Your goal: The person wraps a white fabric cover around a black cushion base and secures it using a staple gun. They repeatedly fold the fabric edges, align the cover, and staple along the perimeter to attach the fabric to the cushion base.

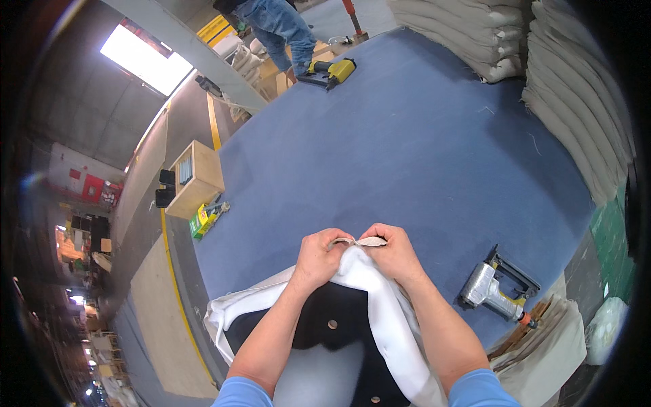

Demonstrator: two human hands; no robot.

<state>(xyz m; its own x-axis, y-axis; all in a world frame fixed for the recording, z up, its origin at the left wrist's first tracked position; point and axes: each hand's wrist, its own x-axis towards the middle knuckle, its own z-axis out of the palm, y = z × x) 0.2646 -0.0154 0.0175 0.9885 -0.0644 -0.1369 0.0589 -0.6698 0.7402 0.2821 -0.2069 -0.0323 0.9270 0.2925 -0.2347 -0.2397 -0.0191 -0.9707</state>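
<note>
In front of me lies a black panel (319, 315) with round holes, its border wrapped in white padding (397, 339). Pale cover fabric (371, 241) surrounds the padding and stands up at the far corner. My left hand (321, 256) pinches the fabric edge on one side of that corner. On the other side, close by, my right hand (393, 252) grips the same edge between thumb and fingers. A silver staple gun (483, 285) with an orange hose fitting rests on the blue table to the right of my right forearm.
The blue-covered table (380, 149) carries stacks of folded grey fabric (576, 102) at the far right. A yellow-and-black staple gun (332, 72) lies at the far edge, near a person in jeans (278, 30). A wooden box (196, 180) and a green-yellow carton (201, 221) sit at the left edge.
</note>
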